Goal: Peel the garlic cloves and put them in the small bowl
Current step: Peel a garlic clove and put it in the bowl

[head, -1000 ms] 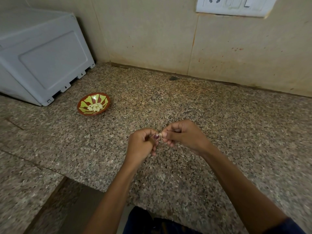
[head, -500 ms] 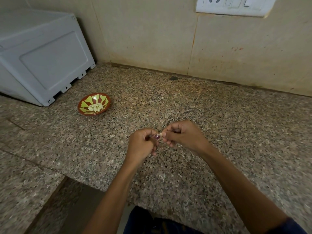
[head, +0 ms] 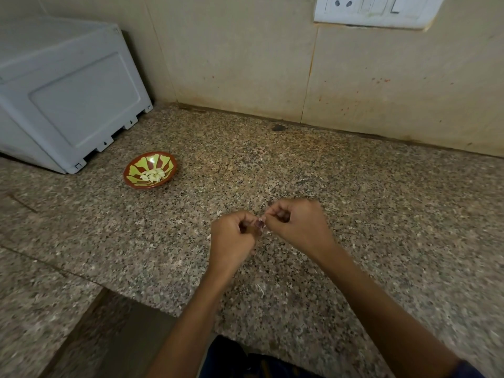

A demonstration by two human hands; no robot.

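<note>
The small bowl (head: 150, 170), red with green patterns, sits toward the worktop's (head: 381, 214) left back beside the white appliance (head: 68, 96), holding a heap of peeled cloves (head: 152, 175). Near the front edge, the left hand (head: 231, 238) and right hand (head: 297, 227), both curled, pinch 1 garlic clove (head: 260, 225) between their fingertips. Since a second ago they have barely shifted, still meeting at the same spot, and the bowl is unchanged

**Bare forearms, dark blue clothing**

Both forearms are bare up to the left hand (head: 231, 236) and right hand (head: 298, 227). A dark blue sleeve edge (head: 467, 368) shows at the right arm, at 4 o'clock in the view. Dark blue clothing (head: 240, 361) sits at 6 o'clock. One fingernail (head: 260, 222) carries dark polish.
</note>
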